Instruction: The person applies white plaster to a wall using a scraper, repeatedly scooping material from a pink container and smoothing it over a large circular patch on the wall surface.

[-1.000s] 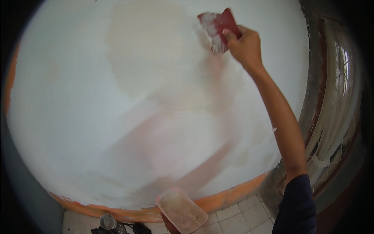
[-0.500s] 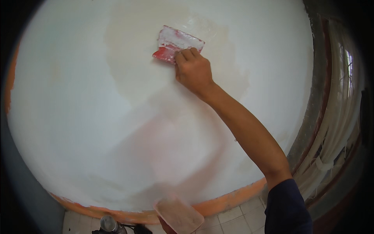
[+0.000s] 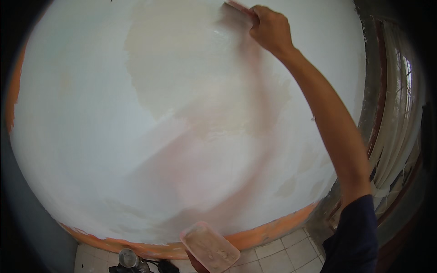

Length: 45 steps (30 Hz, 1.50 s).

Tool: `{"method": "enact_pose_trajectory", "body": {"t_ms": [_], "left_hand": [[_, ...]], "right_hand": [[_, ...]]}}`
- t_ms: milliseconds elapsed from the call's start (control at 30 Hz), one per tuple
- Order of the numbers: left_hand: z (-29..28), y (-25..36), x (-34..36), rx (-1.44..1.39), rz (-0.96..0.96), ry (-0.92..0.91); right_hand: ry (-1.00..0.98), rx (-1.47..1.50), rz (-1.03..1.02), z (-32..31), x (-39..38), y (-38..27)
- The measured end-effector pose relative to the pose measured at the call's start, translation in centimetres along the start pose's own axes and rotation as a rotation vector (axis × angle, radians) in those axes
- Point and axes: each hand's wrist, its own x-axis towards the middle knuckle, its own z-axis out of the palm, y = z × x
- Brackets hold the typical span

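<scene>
Currently, the right hand (image 3: 272, 30) grips a reddish scraper (image 3: 240, 7); uneven pressure could gouge the wall (image 3: 82, 123). The left hand (image 3: 195, 262) supports a tub (image 3: 211, 248), which might spill if tilted.

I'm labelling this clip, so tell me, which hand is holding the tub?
The left hand, low at the picture's bottom edge, holds the tub. The right hand differs: it is raised near the top, gripping the scraper.
</scene>
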Motion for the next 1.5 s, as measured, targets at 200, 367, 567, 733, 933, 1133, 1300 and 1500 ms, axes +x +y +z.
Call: {"method": "enact_pose_trajectory", "body": {"t_ms": [200, 367, 567, 733, 933, 1133, 1300, 1500], "left_hand": [[0.1, 1.0, -1.4, -0.072, -0.082, -0.157], [-0.9, 1.1, -0.8, -0.048, -0.079, 0.034], [-0.7, 0.8, -1.0, -0.067, -0.059, -0.014], [1.8, 0.9, -2.1, -0.014, -0.105, 0.035], [2.2, 0.5, -1.4, -0.036, -0.097, 0.000], [1.4, 1.3, -0.8, 0.065, 0.007, 0.073], [1.4, 1.2, -1.3, 0.086, 0.018, 0.069], [0.2, 1.3, -2.3, 0.048, -0.012, 0.044]], "right_hand": [[0.025, 0.228, -0.063, 0.4, -5.8, -4.2], [-0.054, 0.313, -0.028, -1.2, -8.8, -7.0], [-0.030, 0.363, 0.342, -5.4, -6.4, -2.1], [0.111, 0.105, 0.178, -4.7, -7.0, 4.6], [-0.037, 0.078, 0.015, -2.4, -15.9, -0.1], [-0.176, 0.203, 0.022, -4.7, -18.8, -6.1], [-0.037, 0.149, 0.143, -7.6, -10.4, -0.5], [0.109, 0.039, 0.078, -3.5, -7.6, 5.7]]}}
